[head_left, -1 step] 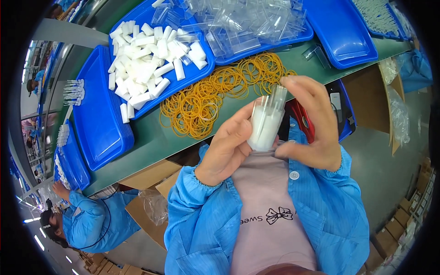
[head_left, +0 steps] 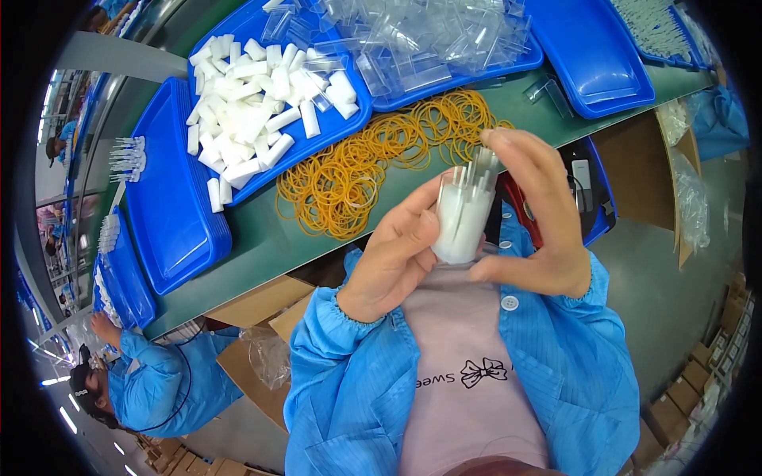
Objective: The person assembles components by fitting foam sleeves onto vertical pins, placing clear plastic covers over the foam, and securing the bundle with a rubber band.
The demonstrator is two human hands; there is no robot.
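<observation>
Bundle of white plastic tubes (head_left: 463, 218) held upright just below the heap of yellow rubber bands (head_left: 373, 159), left hand (head_left: 393, 258) wrapped around its side, right hand (head_left: 540, 218) pinching its top and base, blue tray of white tubes (head_left: 262, 103) beyond the bands, green table (head_left: 262, 238) beneath

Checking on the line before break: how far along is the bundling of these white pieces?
Done: no finished bundle can be seen on the bench. In hand: the left hand and right hand hold a bundle of white pieces; no band shows on it. Left: a heap of white pieces fills a blue tray, and many rubber bands lie loose.
</observation>
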